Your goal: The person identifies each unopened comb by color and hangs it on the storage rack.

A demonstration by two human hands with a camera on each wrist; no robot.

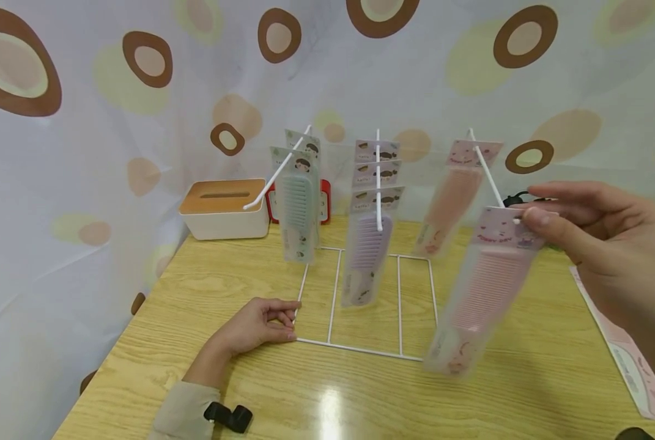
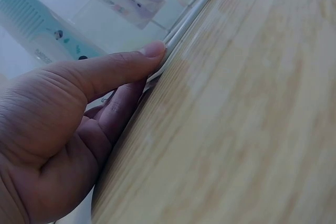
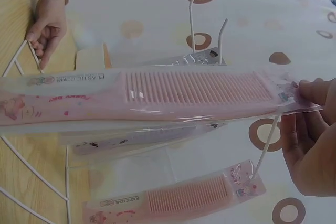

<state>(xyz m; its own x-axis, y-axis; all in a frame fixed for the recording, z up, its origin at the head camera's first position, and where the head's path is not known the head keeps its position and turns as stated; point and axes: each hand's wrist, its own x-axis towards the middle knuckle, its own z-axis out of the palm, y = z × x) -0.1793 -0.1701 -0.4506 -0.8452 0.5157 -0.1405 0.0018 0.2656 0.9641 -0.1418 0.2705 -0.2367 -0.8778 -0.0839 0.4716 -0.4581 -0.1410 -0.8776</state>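
Observation:
My right hand [image 1: 619,235] pinches the top card of a packaged pink comb [image 1: 489,287] between thumb and fingers. The card is at the front tip of the white rack's right hook [image 1: 488,174]; whether the hook passes through its hole cannot be told. Farther back on that hook hangs another packaged pink comb [image 1: 452,201]. Packaged purple combs [image 1: 368,247] hang from the middle hook, and packaged green combs [image 1: 296,205] from the left one. Down on the table, my left hand [image 1: 258,324] holds the front left corner of the rack's wire base [image 1: 360,350] between thumb and fingers.
A white tissue box with a wooden lid [image 1: 225,211] stands at the back left, beside a partly hidden red object [image 1: 327,201]. Pink packaging [image 1: 627,351] lies at the table's right. A patterned curtain [image 1: 167,122] hangs behind the wooden table [image 1: 195,281].

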